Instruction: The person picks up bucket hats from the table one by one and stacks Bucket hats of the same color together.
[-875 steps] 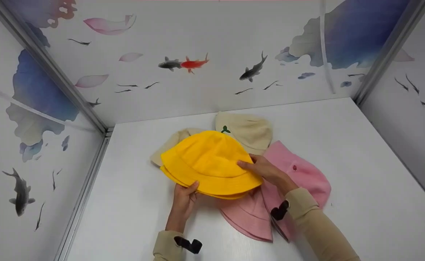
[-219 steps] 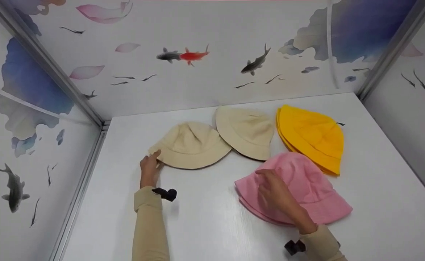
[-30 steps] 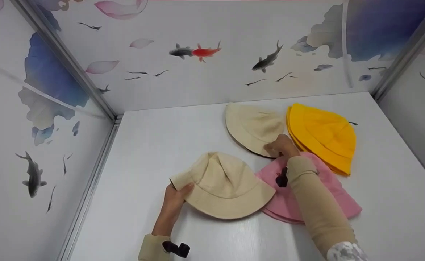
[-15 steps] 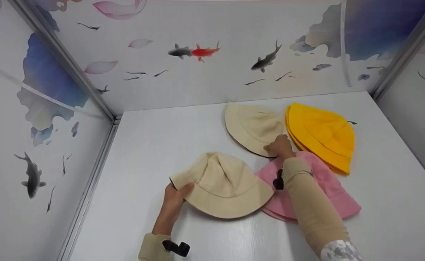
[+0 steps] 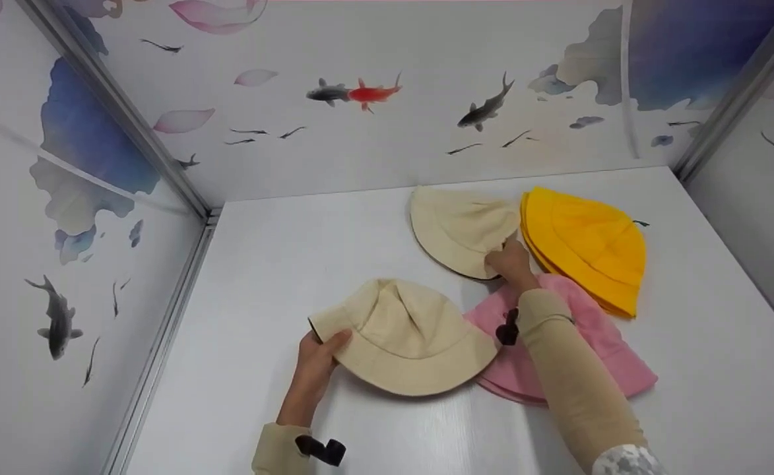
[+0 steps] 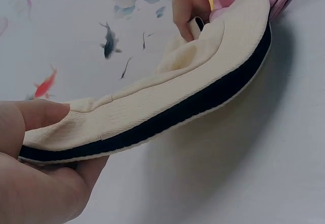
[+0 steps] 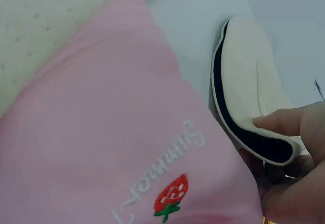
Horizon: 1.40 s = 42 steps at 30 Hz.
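My left hand (image 5: 316,363) pinches the left brim of a cream bucket hat (image 5: 413,330), thumb on top and fingers beneath. In the left wrist view its brim edge shows a dark lining, and a shadow falls on the table below it. Farther back, a second cream bucket hat (image 5: 459,227) lies by the back wall. My right hand (image 5: 512,265) pinches that hat's near right brim, which bends up and bares the dark lining (image 7: 223,92) in the right wrist view. Under my right forearm lies a pink bucket hat (image 5: 614,356), with a strawberry patch (image 7: 171,196) and white lettering.
Yellow bucket hats (image 5: 588,244), stacked, sit at the back right beside the second cream hat. The pink hat also has a doubled brim. A white table (image 5: 261,277) meets printed walls (image 5: 261,165) at the back and sides.
In the last second my right hand has lifted the back cream hat's brim slightly. Earlier, yellow hats went from my hands to the back right, and the front cream hat came nearer.
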Tool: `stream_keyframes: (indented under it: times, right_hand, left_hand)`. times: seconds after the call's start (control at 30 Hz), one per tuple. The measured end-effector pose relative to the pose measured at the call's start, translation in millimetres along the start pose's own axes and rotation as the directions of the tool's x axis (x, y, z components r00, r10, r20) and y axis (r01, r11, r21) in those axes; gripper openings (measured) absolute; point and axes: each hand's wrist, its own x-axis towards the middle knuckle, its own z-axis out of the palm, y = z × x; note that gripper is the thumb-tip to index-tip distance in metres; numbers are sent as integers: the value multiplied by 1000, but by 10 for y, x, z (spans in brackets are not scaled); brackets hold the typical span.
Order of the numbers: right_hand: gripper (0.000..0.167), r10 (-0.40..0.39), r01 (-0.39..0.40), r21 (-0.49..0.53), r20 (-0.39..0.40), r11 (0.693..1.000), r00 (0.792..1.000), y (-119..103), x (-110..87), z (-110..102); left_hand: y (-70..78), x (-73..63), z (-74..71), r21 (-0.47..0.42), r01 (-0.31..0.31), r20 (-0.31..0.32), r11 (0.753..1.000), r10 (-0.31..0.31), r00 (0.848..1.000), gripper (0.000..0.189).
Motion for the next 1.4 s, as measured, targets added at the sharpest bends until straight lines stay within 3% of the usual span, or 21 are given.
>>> stream_keyframes:
  times: [0.2,0.4,0.57,0.9,1.4]
  right_hand:
    - [60,-6,8,34,-58,999,998,-41,9,-30]
    - [59,64,-63,31,-33,998,997,-100,8,-39]
    - [67,67,-66,40,-26,997,997,-152,-15,-42]
    - [71,17,-15,130,-20,991,1000,-279,-61,-42]
    - [57,-28,32,195,-23,980,999,-606,-252,-76]
  left_hand:
    - [-28,17,7,-25,-6,11,1000,6,1000,56]
    - [-66,48,-2,-53,-15,-6,998,15,1000,52]
    - [-69,69,0,-58,-8,-20,998,7,1000,53]
    - [-94,38,-34,-6,-5,-24,1000,5,1000,54]
    - [-152,72,-40,-52,18,-45,999,-20,999,54]
